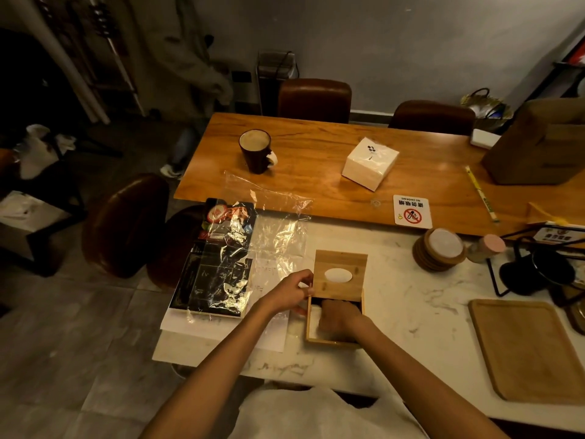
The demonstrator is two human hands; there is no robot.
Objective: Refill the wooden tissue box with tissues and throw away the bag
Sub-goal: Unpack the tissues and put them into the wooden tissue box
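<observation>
The wooden tissue box (311,339) stands open on the marble counter, with white tissues (314,324) inside. My right hand (338,316) is down in the box, resting on the tissues. The lid (340,272), with its oval slot, lies tilted over the box's far edge. My left hand (292,294) grips the lid's left edge. An empty clear plastic bag (272,223) lies crumpled to the left, partly over a dark menu book (215,264). A wrapped pack of tissues (370,163) sits on the wooden table beyond.
A dark mug (256,152) and a no-smoking sign (412,211) are on the wooden table (316,191). Stacked wooden coasters (438,250), a black wire stand (535,270) and a wooden tray (528,350) lie to the right. Brown chairs (123,223) surround the tables.
</observation>
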